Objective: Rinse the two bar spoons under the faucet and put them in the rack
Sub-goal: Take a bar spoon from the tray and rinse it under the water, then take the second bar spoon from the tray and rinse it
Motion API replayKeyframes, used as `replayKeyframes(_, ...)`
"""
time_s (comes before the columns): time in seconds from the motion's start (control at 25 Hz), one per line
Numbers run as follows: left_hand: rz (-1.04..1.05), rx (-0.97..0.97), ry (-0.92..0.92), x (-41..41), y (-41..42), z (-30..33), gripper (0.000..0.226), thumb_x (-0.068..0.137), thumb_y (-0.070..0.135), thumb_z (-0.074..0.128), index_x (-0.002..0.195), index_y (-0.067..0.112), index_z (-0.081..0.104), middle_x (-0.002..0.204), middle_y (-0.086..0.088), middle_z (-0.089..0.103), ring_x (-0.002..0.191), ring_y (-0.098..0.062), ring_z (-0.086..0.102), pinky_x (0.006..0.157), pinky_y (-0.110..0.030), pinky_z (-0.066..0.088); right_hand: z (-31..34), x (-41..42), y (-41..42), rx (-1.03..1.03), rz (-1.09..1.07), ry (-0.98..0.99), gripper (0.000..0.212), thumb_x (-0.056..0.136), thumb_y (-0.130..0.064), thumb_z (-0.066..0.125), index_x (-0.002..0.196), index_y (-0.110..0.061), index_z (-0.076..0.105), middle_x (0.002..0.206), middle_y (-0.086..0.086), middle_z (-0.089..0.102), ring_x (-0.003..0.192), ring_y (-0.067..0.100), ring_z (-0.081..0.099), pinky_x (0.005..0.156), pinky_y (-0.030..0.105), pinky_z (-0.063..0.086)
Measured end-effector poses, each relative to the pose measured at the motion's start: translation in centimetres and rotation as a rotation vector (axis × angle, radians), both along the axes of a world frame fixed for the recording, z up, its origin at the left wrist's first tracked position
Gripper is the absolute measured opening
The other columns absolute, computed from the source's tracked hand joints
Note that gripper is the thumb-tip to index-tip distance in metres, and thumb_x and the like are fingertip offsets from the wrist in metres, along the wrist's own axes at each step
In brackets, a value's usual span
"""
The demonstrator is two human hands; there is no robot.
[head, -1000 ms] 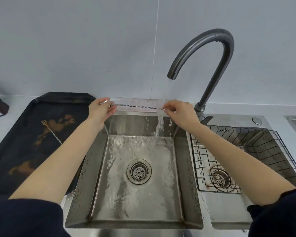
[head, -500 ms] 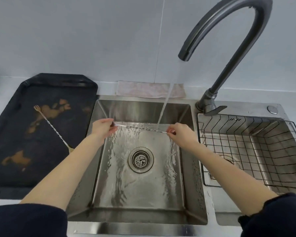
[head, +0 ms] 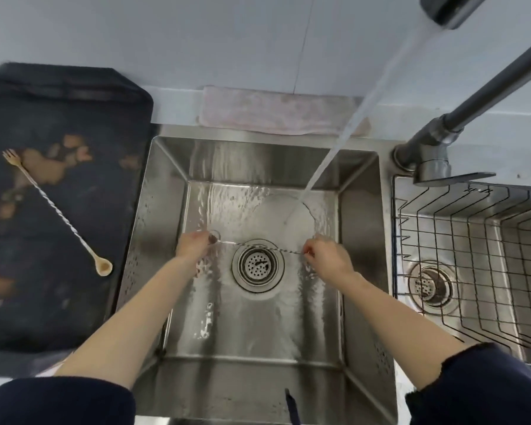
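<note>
Both hands [head: 193, 244] [head: 327, 256] pinching bar spoon [head: 258, 246] — level, beside the stream [head: 334, 142]

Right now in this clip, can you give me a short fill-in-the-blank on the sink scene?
1. Both hands hold one bar spoon level above the ____.
2. The second bar spoon lies on the dark ____.
3. The wire rack holds ____ spoons.
4. The water stream lands ____ the held spoon.

Missing: drain; tray; no; behind

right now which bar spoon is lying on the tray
The gold-ended bar spoon lies on the dark tray; the other spoon is held over the sink.
</note>
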State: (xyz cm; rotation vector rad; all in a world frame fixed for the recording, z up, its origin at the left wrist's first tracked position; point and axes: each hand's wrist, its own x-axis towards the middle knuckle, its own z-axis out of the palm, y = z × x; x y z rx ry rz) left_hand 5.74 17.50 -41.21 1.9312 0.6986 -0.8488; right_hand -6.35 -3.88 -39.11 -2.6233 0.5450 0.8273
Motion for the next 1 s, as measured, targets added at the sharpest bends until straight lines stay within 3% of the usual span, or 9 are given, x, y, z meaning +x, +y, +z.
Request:
replayKeyframes(0.12, -0.004, 0.023, 0.013, -0.7, 0.1, -0.8, 0.022, 0.087, 0.003, 0.05, 0.067, 0.004, 0.058, 0.073, -0.011, 0.058, 0.055, -0.017, 0.045, 0.056, -0.025, 0.036, -1.2, -0.4, 0.2, -0.019, 0.014, 0.025, 0.024, 0.096, -0.019, 0.047, 0.114, -0.014, 0.062, 0.122, 0.011, 0.058, 0.112, 0.031, 0.057, 0.09, 0.039, 0.047)
replayKeyframes(0.28, -0.056, 0.065, 0.043, -1.7, 0.6, -1.4, 0.036, 0.085, 0.001, 0.048, 0.051, 0.011, 0.051, 0.039, -0.002, 0.053, 0.053, -0.018, 0.044, 0.055, -0.025, 0.035, -1.8, -0.8, 0.5, -0.006, -0.01, 0.018, 0.025, 0.096, -0.015, 0.045, 0.115, -0.012, 0.061, 0.122, 0.011, 0.058, 0.115, 0.031, 0.053, 0.092, 0.038, 0.045)
replayKeyframes(0.4, -0.081, 0.047, 0.081, -2.3, 0.6, -0.4, 0.031, 0.085, 0.001, 0.046, 0.058, 0.012, 0.055, 0.053, -0.003, 0.049, 0.051, -0.014, 0.041, 0.052, -0.024, 0.034, -1.4, -1.1, 0.7, 0.019, -0.047, -0.003, 0.026, 0.095, -0.015, 0.046, 0.116, -0.013, 0.061, 0.122, 0.012, 0.058, 0.115, 0.031, 0.053, 0.095, 0.037, 0.044)
replayKeyframes(0.6, -0.227, 0.037, 0.058, -2.3, 0.8, 2.2, 0.015, 0.086, 0.006, 0.045, 0.087, 0.001, 0.058, 0.069, -0.01, 0.053, 0.048, -0.015, 0.05, 0.046, -0.02, 0.039, 1.0, -1.2, 1.5, 0.04, -0.002, -0.023, 0.032, 0.095, -0.02, 0.045, 0.124, -0.015, 0.056, 0.125, 0.013, 0.061, 0.114, 0.031, 0.057, 0.096, 0.037, 0.045)
replayKeyframes(0.72, -0.412, 0.049, 0.012, -2.9, 1.0, 4.4, 0.02, 0.089, 0.01, 0.045, 0.105, 0.006, 0.057, 0.103, -0.012, 0.052, 0.092, -0.024, 0.05, 0.072, -0.028, 0.042, 3.2, -1.2, 2.7, 0.025, 0.063, 0.018, 0.045, 0.095, -0.028, 0.043, 0.139, -0.017, 0.039, 0.132, 0.014, 0.056, 0.12, 0.032, 0.054, 0.1, 0.041, 0.043)
replayKeyframes(0.84, -0.645, 0.139, -0.084, -3.6, 1.5, 7.2, 0.041, 0.092, 0.019, 0.044, 0.13, 0.006, 0.048, 0.135, -0.012, 0.05, 0.124, -0.028, 0.047, 0.101, -0.031, 0.038, 6.1, -1.3, 4.3, 0.025, 0.106, 0.001, 0.052, 0.095, -0.037, 0.045, 0.142, -0.017, 0.034, 0.136, 0.014, 0.051, 0.125, 0.032, 0.048, 0.104, 0.044, 0.039)
replayKeyframes(0.92, -0.711, 0.141, -0.151, -3.7, 2.1, 9.2, 0.044, 0.092, 0.022, 0.046, 0.134, 0.007, 0.045, 0.141, -0.012, 0.047, 0.129, -0.027, 0.044, 0.105, -0.031, 0.036, 8.0, -1.2, 5.4, 0.019, 0.136, -0.038, 0.052, 0.096, -0.038, 0.046, 0.141, -0.016, 0.035, 0.139, 0.013, 0.049, 0.127, 0.032, 0.046, 0.106, 0.044, 0.037)
replayKeyframes(1.0, -0.72, 0.074, -0.226, -3.7, 2.9, 11.7, 0.041, 0.093, 0.021, 0.046, 0.131, 0.007, 0.048, 0.134, -0.011, 0.053, 0.123, -0.026, 0.049, 0.098, -0.031, 0.042, 9.9, -0.9, 6.8, 0.028, 0.149, -0.096, 0.047, 0.096, -0.035, 0.045, 0.138, -0.015, 0.04, 0.14, 0.012, 0.048, 0.127, 0.032, 0.047, 0.106, 0.043, 0.037)
